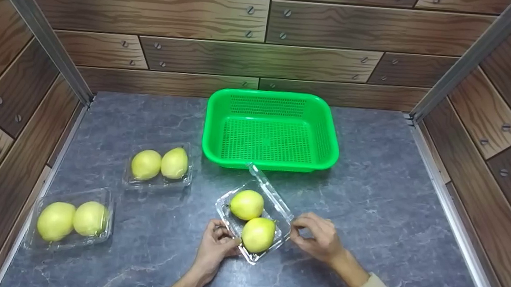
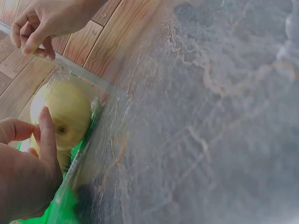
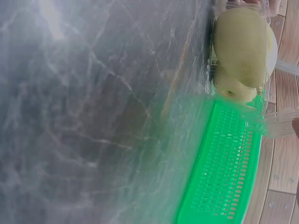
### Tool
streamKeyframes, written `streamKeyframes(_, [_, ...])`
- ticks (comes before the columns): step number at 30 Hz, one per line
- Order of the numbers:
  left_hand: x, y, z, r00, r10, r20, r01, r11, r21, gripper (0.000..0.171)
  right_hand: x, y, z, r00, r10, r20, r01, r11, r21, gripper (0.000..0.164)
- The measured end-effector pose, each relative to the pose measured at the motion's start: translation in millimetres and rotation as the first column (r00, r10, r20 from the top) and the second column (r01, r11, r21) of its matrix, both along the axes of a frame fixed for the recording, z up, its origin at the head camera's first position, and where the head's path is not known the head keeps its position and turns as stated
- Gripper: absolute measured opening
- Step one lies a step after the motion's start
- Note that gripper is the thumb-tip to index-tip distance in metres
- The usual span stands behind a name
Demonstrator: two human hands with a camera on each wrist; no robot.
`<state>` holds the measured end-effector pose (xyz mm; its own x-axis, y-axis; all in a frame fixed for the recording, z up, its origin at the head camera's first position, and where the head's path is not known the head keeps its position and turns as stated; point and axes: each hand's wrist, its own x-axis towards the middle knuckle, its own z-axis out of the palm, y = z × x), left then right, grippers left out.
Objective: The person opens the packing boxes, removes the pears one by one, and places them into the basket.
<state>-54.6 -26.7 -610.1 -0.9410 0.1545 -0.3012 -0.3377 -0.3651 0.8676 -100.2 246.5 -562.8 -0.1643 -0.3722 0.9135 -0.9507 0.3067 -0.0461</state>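
Two yellow-green pears (image 1: 258, 235) sit in a clear plastic clamshell box (image 1: 219, 203), which lies at an angle in front of me. Its lid (image 1: 271, 192) stands raised along the right side. My left hand (image 1: 215, 247) grips the box's near left edge between thumb and fingers. With thumb and index finger, my right hand (image 1: 319, 236) pinches the lid's edge. In the left wrist view, a finger of the left hand (image 2: 30, 179) lies over the box edge against a pear (image 2: 70, 107). The right wrist view shows the lid (image 3: 280, 122) tilted away from the pears.
A green plastic basket (image 1: 211, 125) with nothing in it stands behind the box. To the left are two more clear boxes, each with two pears (image 1: 146, 164) (image 1: 56, 221). Wood-patterned walls (image 1: 202, 16) enclose the grey marbled table (image 1: 373, 172) at back and sides.
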Motion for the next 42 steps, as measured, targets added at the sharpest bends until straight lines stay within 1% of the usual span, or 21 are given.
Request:
streamKeyframes(3, [-3.1,-4.2,0.6,1.000,0.018,0.011,-0.018,1.000,-0.016,0.053,0.6,2.3,-3.6,0.997,0.017,0.072,-0.012,0.997,-0.071,0.005])
streamKeyframes(5, [-7.0,-8.2,1.6,0.999,0.034,0.016,-0.034,0.999,-0.026,0.054,1.0,3.5,-5.6,0.994,0.024,0.107,-0.012,0.994,-0.112,0.008])
streamKeyframes(9, [-18.9,-17.7,4.9,0.998,0.063,0.018,-0.061,0.997,-0.054,0.055,2.1,5.6,-9.7,0.986,0.033,0.164,-0.001,0.981,-0.192,0.018])
streamKeyframes(12, [-29.4,-25.8,8.3,0.997,0.074,0.012,-0.073,0.994,-0.083,0.055,3.1,7.2,-13.6,0.977,0.034,0.210,0.018,0.970,-0.241,0.019])
streamKeyframes(15, [-40.2,-34.3,10.8,0.997,0.081,0.008,-0.080,0.992,-0.101,0.056,4.8,7.9,-17.8,0.964,0.044,0.264,0.033,0.959,-0.280,0.016])
streamKeyframes(17, [-47.5,-38.8,11.7,0.996,0.085,0.006,-0.084,0.990,-0.110,0.055,6.3,7.6,-19.3,0.953,0.046,0.299,0.048,0.953,-0.298,0.017])
streamKeyframes(22, [-65.9,-45.9,11.9,0.996,0.088,0.011,-0.086,0.985,-0.147,0.050,10.9,5.0,-19.1,0.925,0.061,0.374,0.079,0.934,-0.347,0.029])
streamKeyframes(27, [-83.6,-49.9,11.8,0.998,0.060,0.001,-0.059,0.981,-0.184,0.044,13.8,4.0,-19.0,0.901,0.092,0.424,0.099,0.908,-0.408,0.032])
streamKeyframes(31, [-93.6,-50.8,12.6,1.000,0.011,-0.014,-0.014,0.978,-0.210,0.042,14.1,5.0,-20.1,0.894,0.106,0.435,0.105,0.895,-0.433,0.031])
streamKeyframes(36, [-99.6,-49.8,12.2,0.998,-0.056,-0.025,0.048,0.968,-0.248,0.041,13.9,5.2,-21.5,0.889,0.109,0.445,0.119,0.883,-0.455,0.030])
streamKeyframes(42, [-102.2,-47.8,11.1,0.994,-0.101,-0.050,0.083,0.955,-0.286,0.042,14.3,3.8,-20.2,0.884,0.093,0.459,0.149,0.872,-0.466,0.032])
